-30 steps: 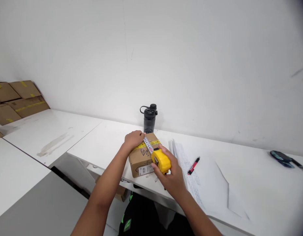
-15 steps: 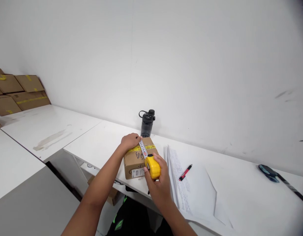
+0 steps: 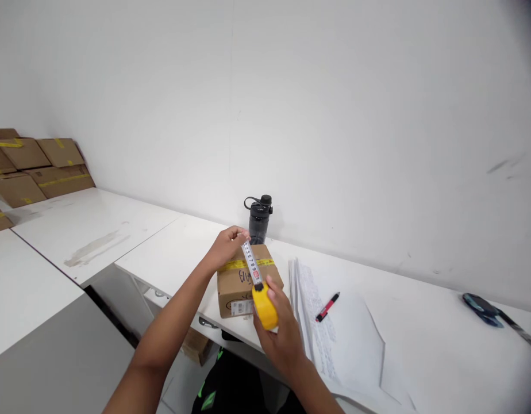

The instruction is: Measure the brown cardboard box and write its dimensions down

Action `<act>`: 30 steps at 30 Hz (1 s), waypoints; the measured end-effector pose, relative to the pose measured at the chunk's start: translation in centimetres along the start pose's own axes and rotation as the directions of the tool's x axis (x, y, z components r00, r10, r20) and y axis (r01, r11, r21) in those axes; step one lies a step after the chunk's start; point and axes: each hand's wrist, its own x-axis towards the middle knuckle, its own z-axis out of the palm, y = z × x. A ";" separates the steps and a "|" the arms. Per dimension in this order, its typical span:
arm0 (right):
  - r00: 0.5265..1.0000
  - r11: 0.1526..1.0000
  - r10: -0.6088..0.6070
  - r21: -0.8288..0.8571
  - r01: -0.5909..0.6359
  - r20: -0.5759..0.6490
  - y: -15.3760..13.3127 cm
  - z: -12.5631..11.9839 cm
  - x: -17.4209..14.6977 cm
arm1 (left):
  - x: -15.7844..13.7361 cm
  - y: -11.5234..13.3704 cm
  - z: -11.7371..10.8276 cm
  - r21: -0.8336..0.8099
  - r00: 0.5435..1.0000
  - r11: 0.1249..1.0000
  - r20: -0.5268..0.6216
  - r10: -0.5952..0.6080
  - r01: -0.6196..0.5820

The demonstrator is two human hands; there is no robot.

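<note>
On the white tabletop (image 3: 185, 237): a taped carton (image 3: 234, 287) is being crossed above by the blade (image 3: 250, 261) of a yellow tape measure (image 3: 264, 305).
Left hand (image 3: 226, 247): the blade's end is being pinched by closed fingertips near the carton's far edge.
Right hand (image 3: 283, 330): the case (image 3: 268, 315) is being gripped in curled fingers, near side.
Red pen (image 3: 328, 306): being supported by papers (image 3: 356, 339) alongside.

Through the head camera I see my left hand (image 3: 226, 246) pinching the end of a blade (image 3: 251, 261) drawn from the yellow tape measure (image 3: 265, 307) gripped in my right hand (image 3: 283, 339). The blade spans the taped top of a cardboard box (image 3: 235, 287); I can't tell whether it touches. A dark bottle (image 3: 259, 221) stands just behind. To the right, a red-and-black pen (image 3: 328, 306) lies on papers (image 3: 358, 339). Cartons (image 3: 61, 179) are stacked far left.
</note>
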 end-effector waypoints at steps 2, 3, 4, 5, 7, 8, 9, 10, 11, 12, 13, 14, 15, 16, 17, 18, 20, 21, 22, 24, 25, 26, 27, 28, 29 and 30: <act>0.997 0.997 -0.074 0.001 0.074 -0.001 0.4 -0.5 -1.0 | -2.7 2.3 -0.8 -0.227 0.993 0.968 -0.062 0.098 -0.109; 0.997 0.998 -0.065 0.006 0.066 -0.035 0.5 -0.8 -1.5 | -4.0 3.5 -1.1 -0.262 0.989 0.955 -0.077 0.123 -0.139; 0.996 0.999 -0.033 0.014 0.034 -0.084 0.5 -1.0 -2.1 | -5.3 4.5 -1.3 -0.265 0.985 0.951 -0.100 0.140 -0.162; 0.990 1.000 0.013 0.025 -0.010 -0.141 0.5 -1.2 -2.6 | -6.4 5.5 -1.3 -0.250 0.985 0.953 -0.073 0.157 -0.171; 0.967 0.992 0.121 0.059 -0.110 -0.226 0.2 -1.7 -3.4 | -8.0 6.8 -1.1 -0.177 0.974 0.964 0.079 0.213 -0.197; 0.955 0.986 0.161 0.077 -0.146 -0.250 0.0 -1.9 -3.6 | -8.5 7.1 -0.8 -0.136 0.954 0.965 0.171 0.247 -0.225; 0.945 0.982 0.185 0.093 -0.165 -0.271 -0.2 -2.2 -3.7 | -8.7 7.1 -0.4 -0.100 0.926 0.960 0.255 0.280 -0.263; 0.935 0.978 0.205 0.108 -0.180 -0.289 -0.5 -2.5 -3.6 | -8.7 6.8 0.0 -0.074 0.899 0.951 0.313 0.307 -0.300; 0.926 0.972 0.229 0.120 -0.201 -0.301 -0.8 -2.7 -3.5 | -8.6 6.2 0.5 -0.053 0.880 0.944 0.347 0.324 -0.327; 0.914 0.966 0.256 0.127 -0.227 -0.315 -1.0 -2.9 -3.2 | -8.3 5.3 1.0 -0.024 0.874 0.940 0.360 0.326 -0.341; 0.898 0.957 0.288 0.133 -0.258 -0.332 -1.2 -3.1 -2.9 | -7.9 4.3 1.3 0.021 0.880 0.938 0.356 0.316 -0.346; 0.877 0.944 0.330 0.140 -0.299 -0.351 -1.4 -3.2 -2.6 | -7.5 3.1 1.6 0.085 0.894 0.937 0.339 0.294 -0.340; 0.848 0.926 0.377 0.147 -0.347 -0.372 -1.5 -3.3 -2.3 | -7.1 1.8 1.6 0.176 0.913 0.929 0.312 0.263 -0.327; 0.814 0.906 0.422 0.153 -0.395 -0.399 -1.5 -3.4 -2.0 | -6.8 0.5 1.5 0.275 0.931 0.912 0.286 0.226 -0.305; 0.776 0.882 0.467 0.163 -0.442 -0.424 -1.5 -3.5 -1.6 | -6.6 -0.9 1.2 0.365 0.948 0.891 0.259 0.183 -0.272; 0.738 0.854 0.515 0.180 -0.489 -0.436 -1.4 -3.6 -1.3 | -6.6 -2.4 0.7 0.431 0.961 0.871 0.237 0.143 -0.236; 0.670 0.777 0.626 0.240 -0.582 -0.400 -1.3 -4.0 -0.7 | -7.3 -5.3 -0.7 0.471 0.967 0.853 0.211 0.140 -0.226; 0.643 0.733 0.679 0.279 -0.620 -0.355 -1.2 -4.3 -0.4 | -8.1 -6.8 -1.3 0.458 0.965 0.853 0.191 0.182 -0.251; 0.620 0.691 0.723 0.318 -0.650 -0.304 -1.1 -4.5 -0.1 | -9.0 -8.3 -1.9 0.433 0.962 0.859 0.139 0.235 -0.273; 0.600 0.629 0.773 0.372 -0.683 -0.206 -0.9 -5.0 0.7 | -11.2 -11.3 -2.3 0.347 0.961 0.901 -0.004 0.277 -0.259; 0.604 0.612 0.782 0.381 -0.693 -0.157 -0.7 -5.1 1.1 | -12.3 -12.6 -2.1 0.280 0.963 0.932 -0.074 0.260 -0.230; 0.615 0.605 0.781 0.378 -0.701 -0.109 -0.6 -5.2 1.7 | -13.4 -13.8 -1.5 0.195 0.965 0.961 -0.134 0.224 -0.196; 0.631 0.603 0.774 0.369 -0.707 -0.055 -0.4 -5.1 2.4 | -14.2 -14.8 -0.7 0.098 0.972 0.983 -0.161 0.170 -0.156; 0.649 0.604 0.761 0.357 -0.713 0.009 -0.2 -4.9 3.2 | -14.9 -15.5 0.2 0.013 0.976 0.991 -0.170 0.133 -0.133; 0.666 0.605 0.742 0.350 -0.715 0.077 0.0 -4.6 4.1 | -15.4 -16.0 1.3 -0.046 0.982 0.992 -0.156 0.106 -0.115; 0.679 0.604 0.719 0.352 -0.715 0.146 0.1 -4.1 5.0 | -15.6 -16.3 2.3 -0.080 0.988 0.992 -0.125 0.087 -0.097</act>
